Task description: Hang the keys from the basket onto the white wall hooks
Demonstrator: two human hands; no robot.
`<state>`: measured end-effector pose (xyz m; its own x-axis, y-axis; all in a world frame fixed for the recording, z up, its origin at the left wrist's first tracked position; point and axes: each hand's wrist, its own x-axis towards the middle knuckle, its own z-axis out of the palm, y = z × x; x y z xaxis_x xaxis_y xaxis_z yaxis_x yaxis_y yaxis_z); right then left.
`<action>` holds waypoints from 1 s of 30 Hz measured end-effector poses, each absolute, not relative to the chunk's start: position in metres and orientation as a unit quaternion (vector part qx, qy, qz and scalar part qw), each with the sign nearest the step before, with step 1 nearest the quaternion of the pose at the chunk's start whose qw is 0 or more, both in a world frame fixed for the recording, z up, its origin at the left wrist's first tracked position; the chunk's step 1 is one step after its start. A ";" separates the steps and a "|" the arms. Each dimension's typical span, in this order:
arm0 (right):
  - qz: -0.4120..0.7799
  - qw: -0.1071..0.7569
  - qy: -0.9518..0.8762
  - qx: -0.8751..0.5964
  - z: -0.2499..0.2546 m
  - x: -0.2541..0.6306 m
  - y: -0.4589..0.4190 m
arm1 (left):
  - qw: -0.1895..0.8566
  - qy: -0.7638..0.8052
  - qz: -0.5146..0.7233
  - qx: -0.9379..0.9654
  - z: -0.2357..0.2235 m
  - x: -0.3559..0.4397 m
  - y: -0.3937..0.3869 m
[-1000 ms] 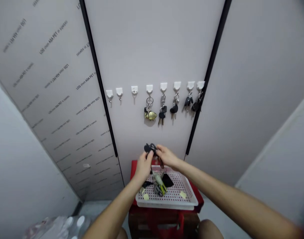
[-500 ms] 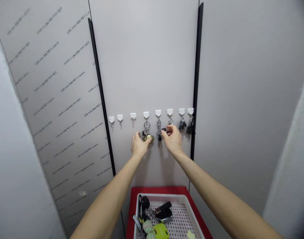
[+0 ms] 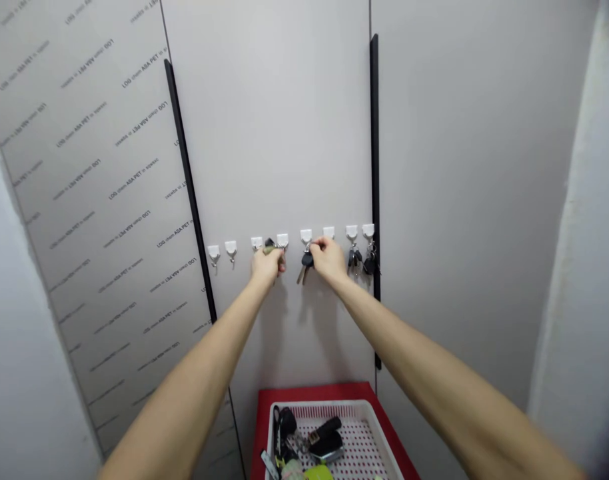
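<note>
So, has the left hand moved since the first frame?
Yes, the left hand moved up against the wall hooks: well below them then, now at their row.

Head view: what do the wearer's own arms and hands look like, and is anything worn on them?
The left hand and right hand are ungloved. The left forearm and right forearm show no sleeve, watch, bracelet or marking. Some fingers are turned away or hidden, so rings cannot be ruled out.
</note>
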<state>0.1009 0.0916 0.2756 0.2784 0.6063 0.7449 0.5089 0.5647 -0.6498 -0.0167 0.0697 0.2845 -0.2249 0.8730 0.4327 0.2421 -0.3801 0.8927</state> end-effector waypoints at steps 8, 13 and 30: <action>0.135 0.562 -0.738 -0.347 0.297 0.099 0.074 | 0.233 0.456 0.483 0.711 0.306 -0.019 0.055; 0.217 0.484 -0.773 -0.349 0.246 0.100 0.062 | 0.273 0.473 0.503 0.670 0.256 -0.017 0.054; 0.537 0.593 -0.536 -0.269 0.276 0.066 0.077 | 0.061 0.516 0.462 0.719 0.298 -0.020 0.052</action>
